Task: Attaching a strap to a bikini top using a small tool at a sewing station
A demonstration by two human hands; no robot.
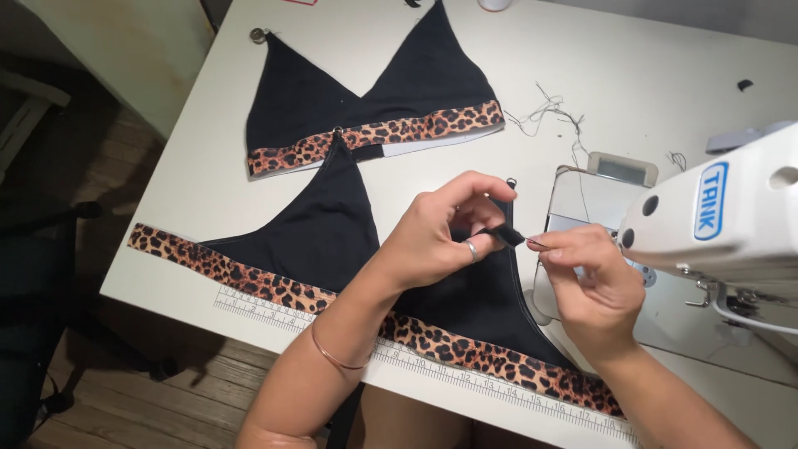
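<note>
Left hand (440, 229) is pinching the black strap end (505, 235) at the apex of the near black garment (332, 233) on the white surface (208, 166); right hand (586, 278) fingers are closing on it, seemingly with a pin. Leopard band (249, 278) is attached; strap remains unsewn, by appearance.

2 black leopard-trim tops (324, 233) (374, 108), 1 sewing machine (715, 216), 2 hands (445, 229) (594, 287)

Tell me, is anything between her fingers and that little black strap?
Nothing visible. The left hand pinches the black strap directly, and the right hand meets its tip beside the sewing machine. The strap is already held.
</note>
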